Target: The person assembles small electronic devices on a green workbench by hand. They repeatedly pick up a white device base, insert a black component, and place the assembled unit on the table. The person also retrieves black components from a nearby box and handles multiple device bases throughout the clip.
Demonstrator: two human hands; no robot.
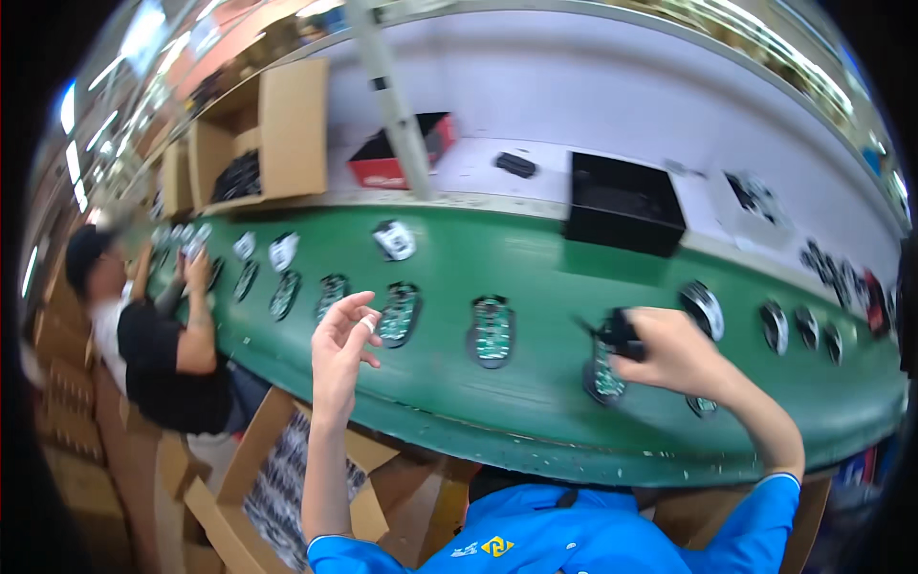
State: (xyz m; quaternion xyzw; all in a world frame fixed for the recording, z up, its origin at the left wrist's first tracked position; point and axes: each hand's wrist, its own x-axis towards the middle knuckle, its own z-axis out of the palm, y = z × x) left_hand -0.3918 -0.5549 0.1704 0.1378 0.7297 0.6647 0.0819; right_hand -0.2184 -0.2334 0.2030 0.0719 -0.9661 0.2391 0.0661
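Note:
My left hand (342, 349) is raised over the near side of the green bench, its fingers loosely bent and apart. A small white patch shows at one fingertip, and nothing else is in that hand. Next to it lies a computer mouse base with a green circuit board (400, 314). Closed fingers of my right hand (669, 349) grip a blurred black object (620, 332), whose exact kind I cannot make out. Directly beneath is another mouse base (604, 381), partly covered by the hand. Between my hands sits a further open mouse base (492, 330).
Mouse shells (703, 308) and more bases line the green bench (535, 411). A black box (626, 201), a red box (402, 153) and a cardboard carton (292, 129) stand behind. At left, a person (172, 335) handles parts. An open carton (234, 478) stands below the bench edge.

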